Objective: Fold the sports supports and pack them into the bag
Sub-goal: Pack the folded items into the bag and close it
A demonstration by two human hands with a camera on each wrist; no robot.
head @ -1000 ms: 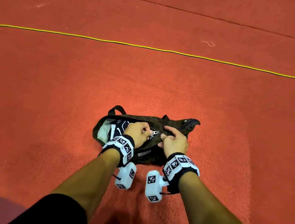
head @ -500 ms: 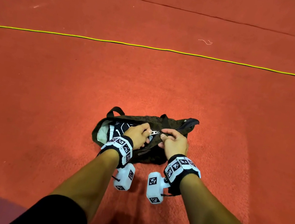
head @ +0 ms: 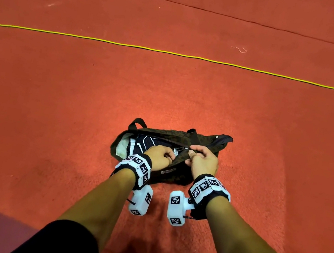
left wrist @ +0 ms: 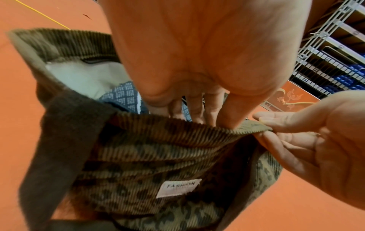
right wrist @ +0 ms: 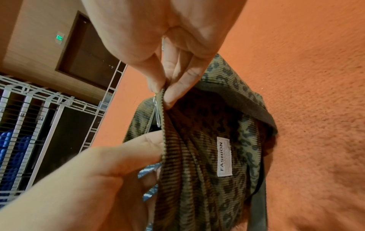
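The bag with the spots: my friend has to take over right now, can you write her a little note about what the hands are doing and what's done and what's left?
Left hand: curled at the bag's open mouth, gripping its near edge beside the zipper pull.
Right hand: pinching the same edge just right of the pull.
Things: the bag lies on the red carpet. The blue-and-white patterned sports support is inside, showing through the opening on the left.
Done: at least one support is packed; how many I cannot tell.
Left: the mouth is open from the pull leftwards, so probably zip it shut, drawing the pull left while the right hand holds the edge taut.
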